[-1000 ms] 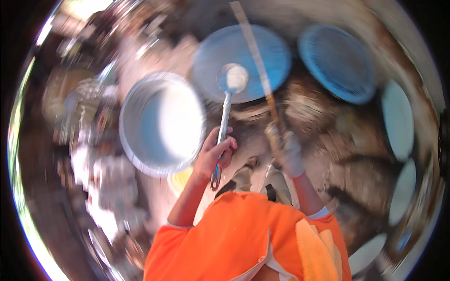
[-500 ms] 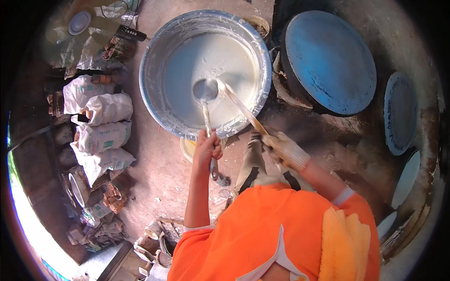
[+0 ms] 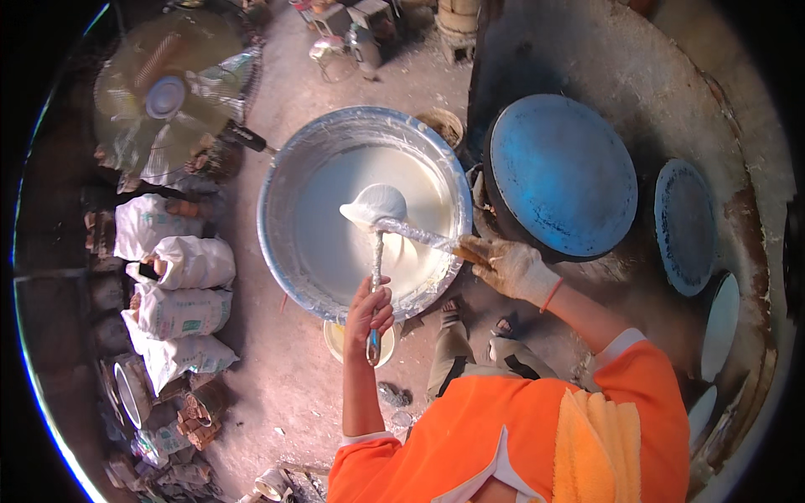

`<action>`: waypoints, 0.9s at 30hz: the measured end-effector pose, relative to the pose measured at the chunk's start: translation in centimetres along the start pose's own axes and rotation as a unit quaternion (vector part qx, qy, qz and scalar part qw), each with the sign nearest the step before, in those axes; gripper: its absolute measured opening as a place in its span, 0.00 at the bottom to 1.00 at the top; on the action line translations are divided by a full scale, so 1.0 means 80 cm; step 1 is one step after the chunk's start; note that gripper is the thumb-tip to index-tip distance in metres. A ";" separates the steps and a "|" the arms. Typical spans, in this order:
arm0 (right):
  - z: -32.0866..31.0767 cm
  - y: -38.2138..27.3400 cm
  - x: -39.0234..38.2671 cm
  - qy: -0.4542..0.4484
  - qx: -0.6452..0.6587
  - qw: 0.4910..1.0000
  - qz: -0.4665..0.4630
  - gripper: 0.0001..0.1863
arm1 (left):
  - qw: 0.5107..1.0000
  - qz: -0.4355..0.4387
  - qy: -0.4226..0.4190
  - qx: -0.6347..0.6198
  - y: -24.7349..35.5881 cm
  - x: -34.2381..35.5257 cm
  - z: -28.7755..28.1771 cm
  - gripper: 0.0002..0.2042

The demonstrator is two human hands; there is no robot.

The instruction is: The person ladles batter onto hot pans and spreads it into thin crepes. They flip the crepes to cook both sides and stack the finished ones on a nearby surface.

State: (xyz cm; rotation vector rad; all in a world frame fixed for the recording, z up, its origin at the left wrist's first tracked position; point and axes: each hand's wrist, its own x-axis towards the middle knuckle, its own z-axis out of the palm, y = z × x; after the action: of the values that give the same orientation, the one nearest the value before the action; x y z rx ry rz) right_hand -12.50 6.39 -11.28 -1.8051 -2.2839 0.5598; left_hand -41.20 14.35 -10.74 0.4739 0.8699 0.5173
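My left hand (image 3: 371, 314) grips a metal ladle (image 3: 377, 258) by its handle. The ladle's bowl, heaped with pale batter, is over a large metal basin (image 3: 278, 182) of smooth off-white batter (image 3: 322, 226). My right hand (image 3: 507, 267), in a soiled pale glove, is closed on a long flat wooden stick (image 3: 423, 236), whose batter-coated end lies against the near side of the ladle's bowl. A yellow container (image 3: 335, 339) shows just below the basin's near side.
Large blue-grey round griddles (image 3: 562, 176) and paler discs (image 3: 721, 327) line the right. A standing fan (image 3: 165, 98), white sacks (image 3: 184, 314) and clutter line the left. A small pot (image 3: 440, 126) and stacked containers (image 3: 457, 21) are behind the basin.
My view has swung onto the basin, which now sits centrally. The ladle's bowl has filled with batter, and the stick's end has moved from inside the basin's batter onto the ladle.
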 end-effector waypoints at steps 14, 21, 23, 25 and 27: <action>-0.279 -0.085 0.073 0.292 0.133 0.927 -0.195 0.21 | 0.964 0.235 -0.118 0.029 0.277 -0.215 0.170 0.14; -0.203 -0.102 0.089 0.236 0.325 0.901 -0.162 0.24 | 0.966 0.234 0.024 0.109 0.178 -0.134 0.069 0.12; -0.153 -0.082 0.101 0.182 0.318 0.924 -0.108 0.24 | 0.977 0.104 -0.112 -0.147 0.163 -0.116 0.022 0.13; -0.118 -0.062 0.116 0.147 0.251 0.952 -0.098 0.23 | 0.957 0.051 -0.141 -0.247 0.160 -0.110 0.000 0.16; -0.092 -0.045 0.136 0.161 0.282 0.939 -0.109 0.23 | 0.947 0.043 -0.170 -0.268 0.167 -0.116 -0.002 0.19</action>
State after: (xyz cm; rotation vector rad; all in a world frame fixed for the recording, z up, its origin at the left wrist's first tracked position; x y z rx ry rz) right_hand -15.78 17.48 -4.14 -1.2439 -1.8230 0.7244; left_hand -49.44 19.17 2.42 0.0925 0.3514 0.7000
